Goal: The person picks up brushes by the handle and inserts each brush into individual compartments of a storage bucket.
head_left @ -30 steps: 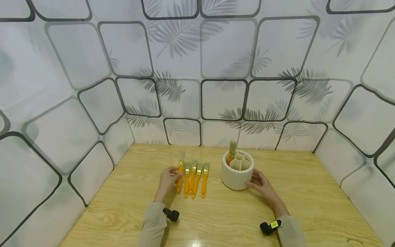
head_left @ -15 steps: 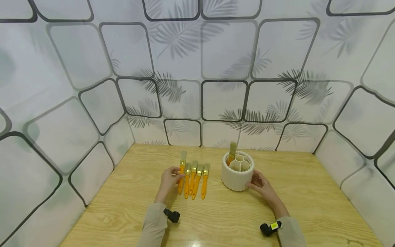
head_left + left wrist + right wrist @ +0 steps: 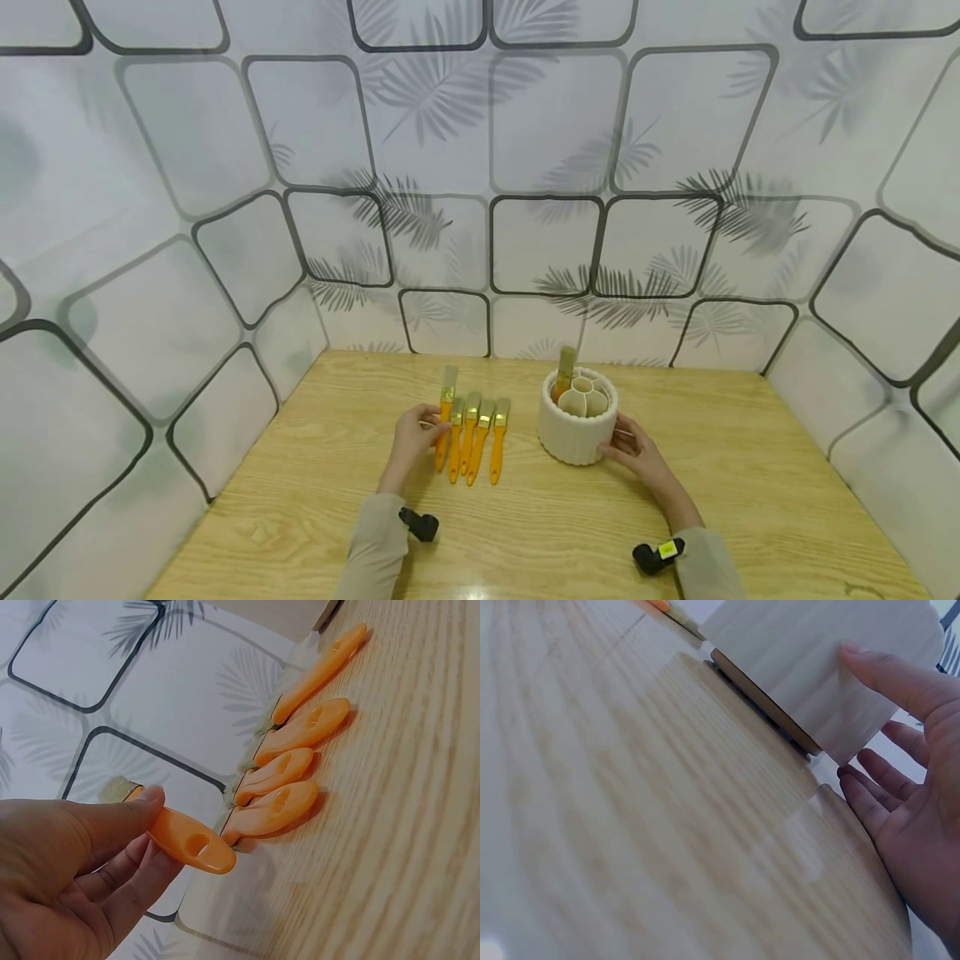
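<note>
My left hand [image 3: 408,437] pinches a flat paintbrush [image 3: 447,395] by its orange handle, bristles pointing up and away. In the left wrist view the thumb lies over the handle [image 3: 191,841], whose holed end sticks out past the fingertips. Just right of it, several similar paintbrushes [image 3: 497,450] lie side by side on the table. A round white brush holder [image 3: 572,437] with scalloped rim and petal-like compartments stands further right. My right hand [image 3: 637,454] grips its right side, thumb [image 3: 877,669] on the ribbed wall, other fingers round behind. One paintbrush [image 3: 566,363] stands in the holder's back-left compartment.
The light wood-grain table [image 3: 525,542] ends at a patterned wall covering [image 3: 442,250] behind and on both sides. Small black cameras are worn at the left cuff [image 3: 420,525] and right cuff [image 3: 656,557].
My left hand has shifted slightly right with the paintbrush, closer to the row of brushes. The right hand and the brush holder have stayed put.
</note>
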